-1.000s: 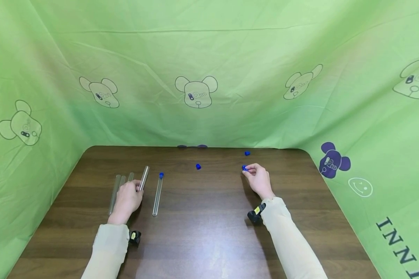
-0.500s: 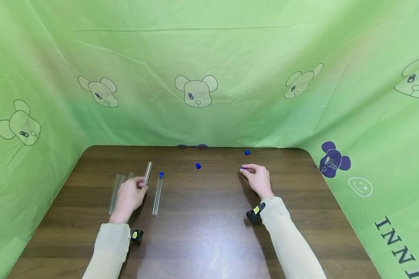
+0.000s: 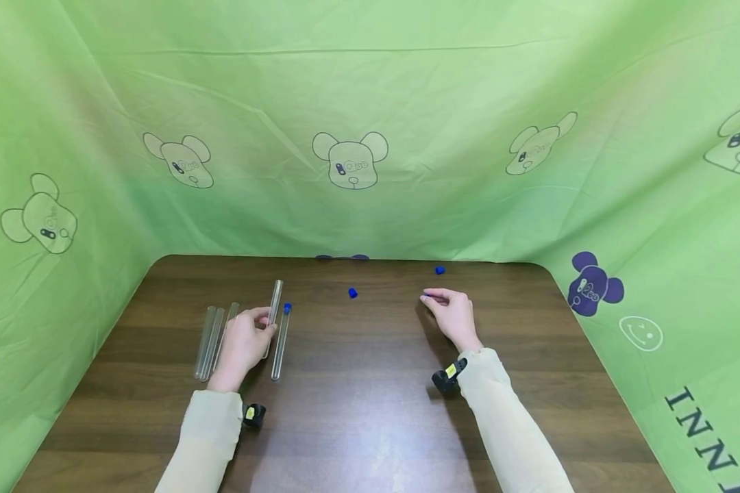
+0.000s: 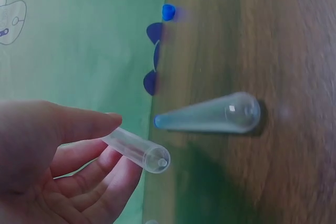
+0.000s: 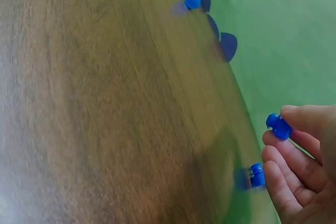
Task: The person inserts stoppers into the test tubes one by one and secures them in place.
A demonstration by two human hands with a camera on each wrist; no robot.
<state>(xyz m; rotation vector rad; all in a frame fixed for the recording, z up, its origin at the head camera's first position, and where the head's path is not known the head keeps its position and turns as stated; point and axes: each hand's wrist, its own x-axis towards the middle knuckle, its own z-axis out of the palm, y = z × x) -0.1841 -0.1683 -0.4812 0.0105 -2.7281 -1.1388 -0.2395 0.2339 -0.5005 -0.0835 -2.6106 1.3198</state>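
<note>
My left hand (image 3: 244, 344) pinches a clear test tube (image 4: 137, 149) between thumb and fingers, tilted over the table. To its right lies another test tube (image 3: 280, 350) topped with a blue cap, close beside the held one in the head view. At the far right side, my right hand (image 3: 455, 319) pinches a small blue cap (image 5: 280, 127) between thumb and fingertips, its narrower end sticking out. The fingers hide most of that cap in the head view. Several uncapped test tubes (image 3: 205, 344) lie side by side to the left of my left hand, partly behind it.
One loose blue cap (image 3: 353, 293) lies on the wooden table (image 3: 345, 424) between the hands. Another blue cap (image 3: 440, 270) sits near the back edge, beyond my right hand. A green printed cloth (image 3: 351, 89) surrounds the table's back and sides.
My left hand has carried the test tube rightward, closer to the capped one. My right hand has shifted slightly left, and the cap is now more covered by its fingers.
</note>
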